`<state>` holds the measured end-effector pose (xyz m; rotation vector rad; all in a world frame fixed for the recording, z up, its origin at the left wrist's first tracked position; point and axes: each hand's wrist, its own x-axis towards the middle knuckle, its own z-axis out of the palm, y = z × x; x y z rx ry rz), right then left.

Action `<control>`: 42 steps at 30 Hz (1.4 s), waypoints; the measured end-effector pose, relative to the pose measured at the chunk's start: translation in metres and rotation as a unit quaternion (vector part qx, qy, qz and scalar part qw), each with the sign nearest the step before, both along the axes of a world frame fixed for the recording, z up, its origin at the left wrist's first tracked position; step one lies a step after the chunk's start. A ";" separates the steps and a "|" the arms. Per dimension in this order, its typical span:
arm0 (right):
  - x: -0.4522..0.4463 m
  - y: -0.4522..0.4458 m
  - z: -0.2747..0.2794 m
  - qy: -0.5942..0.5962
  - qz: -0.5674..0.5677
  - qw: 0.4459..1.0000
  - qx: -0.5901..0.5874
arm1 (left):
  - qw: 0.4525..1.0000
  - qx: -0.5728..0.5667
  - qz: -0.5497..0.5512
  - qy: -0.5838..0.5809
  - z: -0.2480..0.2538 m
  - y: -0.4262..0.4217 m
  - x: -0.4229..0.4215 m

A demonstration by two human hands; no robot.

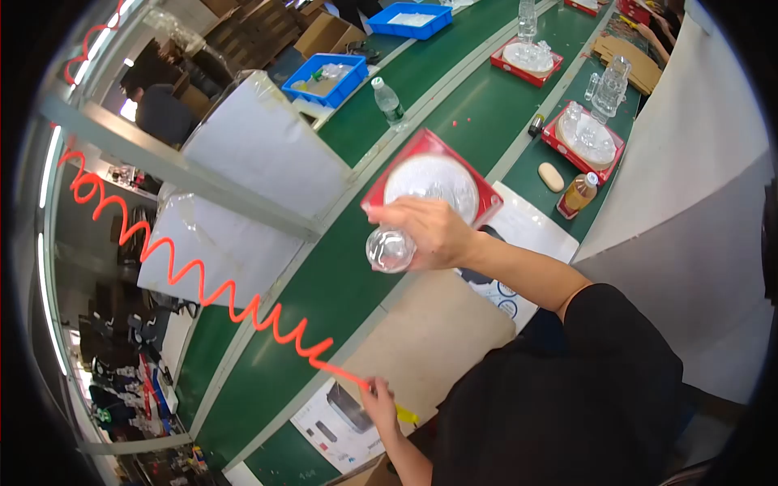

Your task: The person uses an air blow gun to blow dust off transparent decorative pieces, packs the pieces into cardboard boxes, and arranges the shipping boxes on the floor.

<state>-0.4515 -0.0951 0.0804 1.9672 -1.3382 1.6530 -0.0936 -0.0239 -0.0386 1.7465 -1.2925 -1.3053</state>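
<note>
My right hand (429,231) is closed around a clear glass-like piece (391,249), its round end facing me. Just beyond that hand is a red tray (486,212) with a round white insert (405,174) and clear parts on it, partly hidden by my fingers. My left hand (379,405), lower in view, is wrapped around the end of an orange coiled air hose (243,312). A yellow part (407,415) sticks out beside that hand; it looks like an air blow gun, mostly hidden. Below my hands lies a tan board (429,332).
A green conveyor belt (478,101) runs diagonally. Further red trays (559,150) bear clear glassware. Nearby are a water bottle (389,104), a drink bottle (577,197), a cream oval object (551,176) and blue bins (324,79). A metal post (186,166) crosses the left; another person's hand (648,34) shows top right.
</note>
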 end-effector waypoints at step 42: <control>0.140 0.166 -0.172 -0.015 0.064 0.909 0.411 | 0.979 -0.092 -0.180 0.014 -0.075 -0.037 0.000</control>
